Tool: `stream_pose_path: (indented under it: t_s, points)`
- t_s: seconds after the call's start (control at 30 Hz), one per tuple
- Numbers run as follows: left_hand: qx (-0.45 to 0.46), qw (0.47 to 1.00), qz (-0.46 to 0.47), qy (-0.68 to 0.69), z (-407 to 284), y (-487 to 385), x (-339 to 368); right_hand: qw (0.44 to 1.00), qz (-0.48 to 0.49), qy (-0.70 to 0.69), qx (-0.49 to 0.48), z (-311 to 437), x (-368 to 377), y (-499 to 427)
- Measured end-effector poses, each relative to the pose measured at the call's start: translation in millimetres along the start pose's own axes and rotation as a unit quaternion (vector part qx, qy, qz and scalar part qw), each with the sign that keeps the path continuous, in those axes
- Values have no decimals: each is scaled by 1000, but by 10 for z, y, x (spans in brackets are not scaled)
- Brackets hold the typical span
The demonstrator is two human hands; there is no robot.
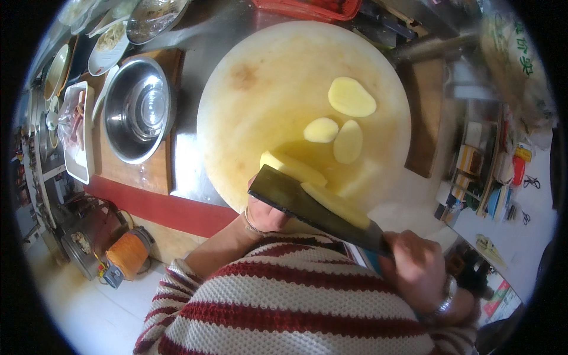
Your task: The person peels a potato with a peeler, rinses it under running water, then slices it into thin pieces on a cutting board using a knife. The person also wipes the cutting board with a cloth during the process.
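Observation:
My right hand [417,262] grips the handle of a dark cleaver [284,195], its broad blade slanting up to the left across the near edge of a round chopping board [248,115]. A pale yellow slice [339,206], seemingly potato, lies against the blade. Just beyond the blade is a thick peeled potato piece [293,168]. My left hand [266,215] is at this piece and seems to hold it; the blade hides most of its fingers. Farther out on the board are a large potato slice [352,96], a small one [321,130] and an oval one [348,142].
Left of the board, a steel bowl [120,111] stands on a wooden board [153,179]. Beside it are a white tray [82,166] with meat and a plate [100,62] of food. A red plastic basket [310,9] sits behind. Shelving [475,155] is at right.

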State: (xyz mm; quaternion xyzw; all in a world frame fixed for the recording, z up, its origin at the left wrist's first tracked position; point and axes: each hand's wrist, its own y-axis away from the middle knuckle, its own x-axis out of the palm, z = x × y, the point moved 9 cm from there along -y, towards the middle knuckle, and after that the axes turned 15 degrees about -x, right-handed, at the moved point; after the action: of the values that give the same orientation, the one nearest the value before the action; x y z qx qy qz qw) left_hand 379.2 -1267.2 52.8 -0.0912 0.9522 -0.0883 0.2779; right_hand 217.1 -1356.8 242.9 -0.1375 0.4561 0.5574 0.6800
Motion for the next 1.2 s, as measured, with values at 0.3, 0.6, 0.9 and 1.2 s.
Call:
stream_pose_path:
  t_s: [0.3,0.6,0.9,1.2]
  points:
    - [-71,996,49,-5,81,112,47,999,38,-23,-11,-45,98,-237]
    - [72,979,-130,-137,-489,-308,-394,999,-1,-40,20,-238,430,-651]
    - [90,975,-152,-135,-562,-317,-448,996,-63,-56,40,-434,616,-844]
    - [60,984,-117,-119,-421,-229,-429,998,-27,-28,43,-14,87,-183]
